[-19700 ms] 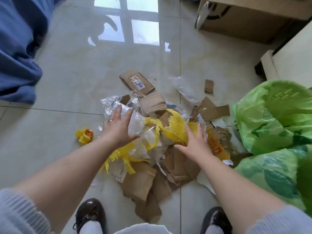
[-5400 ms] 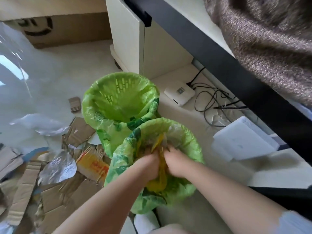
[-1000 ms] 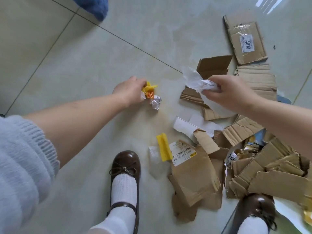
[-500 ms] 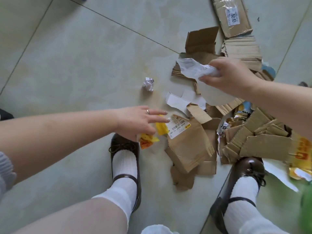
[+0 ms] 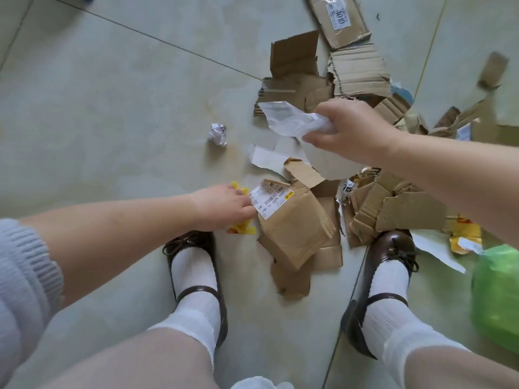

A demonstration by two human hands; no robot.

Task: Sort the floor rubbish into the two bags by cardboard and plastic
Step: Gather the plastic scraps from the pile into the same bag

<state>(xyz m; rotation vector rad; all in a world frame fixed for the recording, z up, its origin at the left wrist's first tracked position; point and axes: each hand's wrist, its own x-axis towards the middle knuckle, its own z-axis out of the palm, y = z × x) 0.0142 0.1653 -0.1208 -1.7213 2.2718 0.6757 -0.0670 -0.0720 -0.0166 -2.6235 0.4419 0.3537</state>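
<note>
Left hand (image 5: 222,209): yellow wrapper (image 5: 242,227) is clutched under curled fingers, near the labelled cardboard (image 5: 292,223).
Right hand (image 5: 348,130): white plastic (image 5: 289,122) is gripped, sticking out left.

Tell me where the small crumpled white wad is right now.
In the head view, the crumpled white wad lies alone on the bare floor tile, left of the cardboard pile and beyond the left hand.
</note>
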